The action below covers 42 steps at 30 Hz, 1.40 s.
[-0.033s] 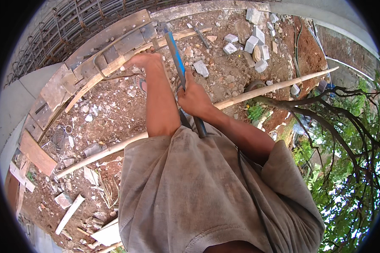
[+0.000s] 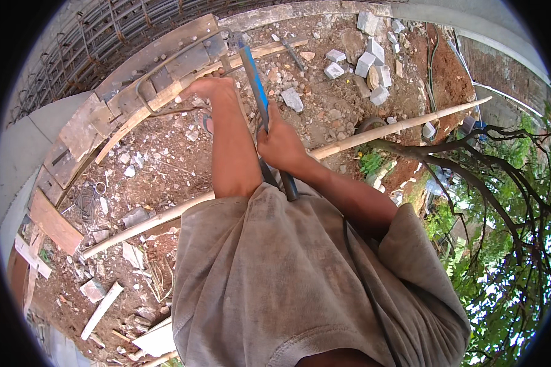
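My right hand (image 2: 280,142) is closed around a long metal bar (image 2: 253,76), dark with blue paint along its upper part. Its near end (image 2: 289,185) rests close to my shirt, while the far end reaches the bench. My left hand (image 2: 209,85) is at the edge of a wooden strip (image 2: 170,93) on the bench, thumb stretched to the left and fingers curled. What lies under its palm is hidden. Beside it, a bent steel rod (image 2: 139,92) loops over the bench's wooden blocks and metal pegs, with one end passing below my left wrist.
Bundled reinforcing steel (image 2: 86,49) lies behind the plank bench (image 2: 113,101). A bamboo pole (image 2: 404,125) crosses the ground in front of me. Broken concrete blocks (image 2: 365,63) are scattered at far right, with tree branches (image 2: 465,160) nearer. A loose board (image 2: 55,221) is at left.
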Each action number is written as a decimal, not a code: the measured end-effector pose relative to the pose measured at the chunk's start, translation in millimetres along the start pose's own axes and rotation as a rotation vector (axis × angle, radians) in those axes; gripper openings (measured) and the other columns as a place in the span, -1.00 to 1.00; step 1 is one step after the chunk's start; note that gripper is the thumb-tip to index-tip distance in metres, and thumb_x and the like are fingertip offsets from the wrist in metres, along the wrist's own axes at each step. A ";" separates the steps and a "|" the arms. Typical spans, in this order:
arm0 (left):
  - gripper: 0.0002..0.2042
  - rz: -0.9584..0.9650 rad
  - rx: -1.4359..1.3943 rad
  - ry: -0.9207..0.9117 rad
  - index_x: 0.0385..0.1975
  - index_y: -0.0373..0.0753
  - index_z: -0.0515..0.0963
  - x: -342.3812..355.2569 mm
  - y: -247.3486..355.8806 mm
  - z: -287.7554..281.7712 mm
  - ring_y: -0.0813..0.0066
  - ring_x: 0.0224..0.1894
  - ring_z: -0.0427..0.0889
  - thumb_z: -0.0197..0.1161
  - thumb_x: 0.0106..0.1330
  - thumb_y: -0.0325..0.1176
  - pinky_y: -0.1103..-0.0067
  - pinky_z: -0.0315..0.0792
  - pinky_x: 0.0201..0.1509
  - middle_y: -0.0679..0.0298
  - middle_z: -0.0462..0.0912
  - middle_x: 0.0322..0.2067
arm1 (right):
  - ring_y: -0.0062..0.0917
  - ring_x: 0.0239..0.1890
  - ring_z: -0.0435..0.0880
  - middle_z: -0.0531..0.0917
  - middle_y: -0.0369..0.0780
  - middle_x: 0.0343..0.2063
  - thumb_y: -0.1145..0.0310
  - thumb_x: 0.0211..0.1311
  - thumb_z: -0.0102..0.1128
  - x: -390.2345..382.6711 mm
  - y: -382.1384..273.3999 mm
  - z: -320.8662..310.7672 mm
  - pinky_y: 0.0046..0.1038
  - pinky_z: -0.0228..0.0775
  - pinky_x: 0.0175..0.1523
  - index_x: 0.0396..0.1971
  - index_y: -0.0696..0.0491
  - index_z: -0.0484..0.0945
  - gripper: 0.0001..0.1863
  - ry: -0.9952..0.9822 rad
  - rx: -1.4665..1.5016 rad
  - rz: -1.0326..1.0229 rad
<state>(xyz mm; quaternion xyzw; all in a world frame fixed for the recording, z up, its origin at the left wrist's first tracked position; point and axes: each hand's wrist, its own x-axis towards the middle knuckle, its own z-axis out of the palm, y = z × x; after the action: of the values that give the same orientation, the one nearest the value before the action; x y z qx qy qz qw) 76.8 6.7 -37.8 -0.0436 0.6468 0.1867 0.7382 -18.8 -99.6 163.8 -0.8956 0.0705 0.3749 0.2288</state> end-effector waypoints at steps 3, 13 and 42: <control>0.13 -0.007 0.002 -0.043 0.52 -0.18 -0.23 3.5 -0.7 2.5 0.13 0.44 0.14 -0.51 0.13 0.65 0.24 0.14 0.36 0.23 -0.14 0.53 | 0.19 -0.37 0.64 0.61 0.27 -0.48 0.45 0.16 0.02 -0.1 2.1 4.9 0.10 0.47 -0.18 0.32 0.39 -0.03 -0.25 0.020 0.003 0.003; 0.16 -0.022 0.068 -0.087 0.52 -0.10 -0.16 9.4 1.0 2.1 0.18 0.25 0.27 -0.58 0.04 0.71 0.24 0.24 0.19 0.28 -0.07 0.51 | 0.15 -0.36 0.65 0.63 0.23 -0.48 0.44 0.15 0.05 12.1 8.7 15.2 0.04 0.47 -0.10 0.36 0.36 -0.13 -0.17 0.023 -0.005 -0.017; -0.23 0.021 -0.100 -0.154 -0.65 -0.02 0.02 -37.8 2.1 -20.8 0.52 -0.68 -0.08 -0.50 0.09 0.70 0.52 -0.10 -0.59 0.44 -0.01 -0.75 | -0.46 -0.56 0.55 0.55 -0.18 -0.58 0.23 0.24 0.29 -17.5 117.2 -53.6 -0.34 0.41 -0.39 -0.21 0.13 0.47 -0.69 0.446 0.156 -0.238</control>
<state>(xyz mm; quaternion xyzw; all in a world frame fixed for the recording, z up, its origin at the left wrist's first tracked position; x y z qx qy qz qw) 53.1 -6.0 -4.0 -0.0590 0.5783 0.2292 0.7807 -31.9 -228.9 167.2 -0.9377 0.0421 0.1321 0.3186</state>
